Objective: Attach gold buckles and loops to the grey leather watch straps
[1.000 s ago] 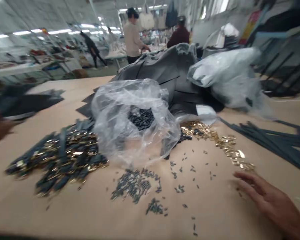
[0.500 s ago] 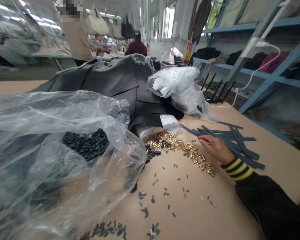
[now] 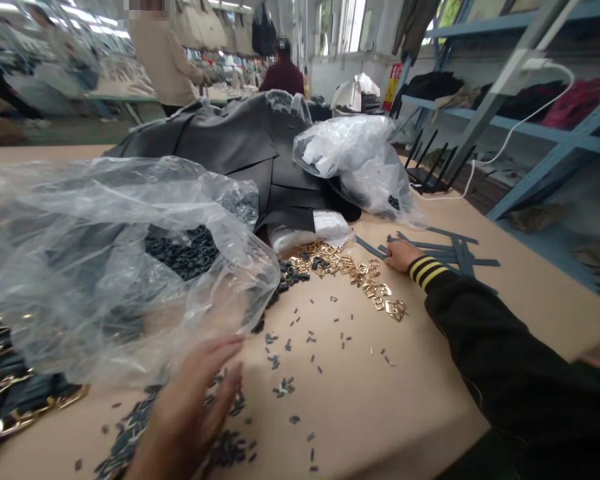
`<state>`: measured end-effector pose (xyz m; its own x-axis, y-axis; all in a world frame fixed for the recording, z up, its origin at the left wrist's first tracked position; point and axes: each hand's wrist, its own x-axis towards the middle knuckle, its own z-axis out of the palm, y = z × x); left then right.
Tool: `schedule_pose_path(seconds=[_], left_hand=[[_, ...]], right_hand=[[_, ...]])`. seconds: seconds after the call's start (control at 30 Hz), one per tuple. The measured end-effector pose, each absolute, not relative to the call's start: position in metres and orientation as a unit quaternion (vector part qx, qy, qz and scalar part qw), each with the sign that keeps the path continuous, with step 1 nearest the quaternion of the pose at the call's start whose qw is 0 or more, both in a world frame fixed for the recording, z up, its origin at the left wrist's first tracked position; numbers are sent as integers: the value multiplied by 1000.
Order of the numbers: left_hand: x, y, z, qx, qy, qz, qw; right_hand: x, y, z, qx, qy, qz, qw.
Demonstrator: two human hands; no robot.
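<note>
My right hand (image 3: 403,255) is at the left end of the dark strips (image 3: 460,253), its fingers bent together on a strip's end. Just left of it lie gold rectangular buckles (image 3: 375,287), heaped loosely with some dark pieces. My left hand (image 3: 200,393), blurred, hovers over small dark pieces (image 3: 230,447) at the lower left; thumb and fingers are apart, with nothing seen between them. Beyond it, a clear plastic bag (image 3: 130,267) shows dark looped parts (image 3: 185,252) inside.
Dark flat panels (image 3: 220,143) are piled at the back of the table (image 3: 405,393). A second plastic bag (image 3: 375,173) and a black router (image 3: 433,177) stand behind the strips. Dark parts with gold fittings (image 3: 20,393) lie far left. People are in the background.
My left hand has come into view at the bottom. My right hand has moved from beside the buckles to the strips' left end. The view has shifted.
</note>
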<state>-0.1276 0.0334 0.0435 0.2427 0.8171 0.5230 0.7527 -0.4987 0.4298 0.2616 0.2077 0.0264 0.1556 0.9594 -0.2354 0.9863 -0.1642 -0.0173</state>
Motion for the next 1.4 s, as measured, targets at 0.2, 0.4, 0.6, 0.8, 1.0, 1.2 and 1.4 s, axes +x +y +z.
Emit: schedule_pose_path(seconds=[0.2,0.4,0.6,0.8,1.0,1.2,1.4], left_hand=[[-23,10,17,761,452,384,265],[12,1,21,532,517,400,538],[38,-9,19,308,408,351,785],[40,-18,15,245,414,387,786],[43,-19,15,236,448,408,760],[45,-24,14,242,456,394,761],[44,-31,10,264,472,373,754]], right_hand=[[255,174,40,741,663,-108,13],[239,90,70,674,662,-223,-239],[204,17,34,511,415,-619,-429],[200,0,9,502,314,-644,-484],[206,-8,6,498,290,-656,-488],[209,-12,0,499,283,-654,-493],[207,-13,2,498,278,-663,-485]])
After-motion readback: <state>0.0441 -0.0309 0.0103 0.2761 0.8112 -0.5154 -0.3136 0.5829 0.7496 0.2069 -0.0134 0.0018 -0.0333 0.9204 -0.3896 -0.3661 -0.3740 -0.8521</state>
